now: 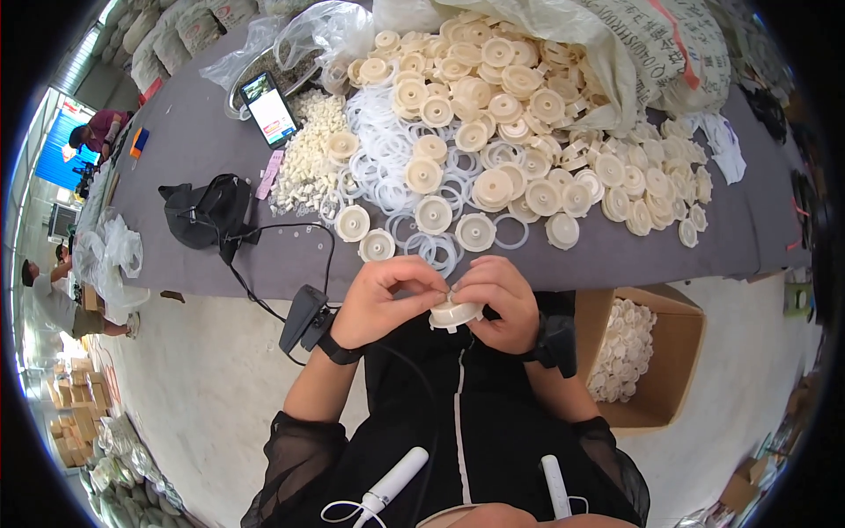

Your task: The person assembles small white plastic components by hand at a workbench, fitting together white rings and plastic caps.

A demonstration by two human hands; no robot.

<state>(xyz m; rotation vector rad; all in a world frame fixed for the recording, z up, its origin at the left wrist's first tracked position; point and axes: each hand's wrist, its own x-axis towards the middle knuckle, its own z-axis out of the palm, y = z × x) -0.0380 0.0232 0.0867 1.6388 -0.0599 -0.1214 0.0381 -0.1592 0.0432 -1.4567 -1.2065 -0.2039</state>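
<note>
Between my two hands, just off the table's near edge, is a cream round plastic cap (pixel 455 315) with small tabs on its rim. My left hand (pixel 387 297) pinches at its top from the left. My right hand (pixel 503 304) grips it from the right, thumb and fingertips on the cap's upper side. Whatever small piece sits between the fingertips is too hidden to name. Closest on the table lie several loose cream caps (pixel 475 231), translucent white rings (pixel 437 251) and a heap of small cream plugs (pixel 308 132).
A large pile of cream caps (pixel 519 79) spills from a woven sack (pixel 660 53) at the back. A phone (pixel 269 109), a black pouch (pixel 211 211) with a cable, and plastic bags lie left. A cardboard box (pixel 678 352) of cream parts stands below right. People are far left.
</note>
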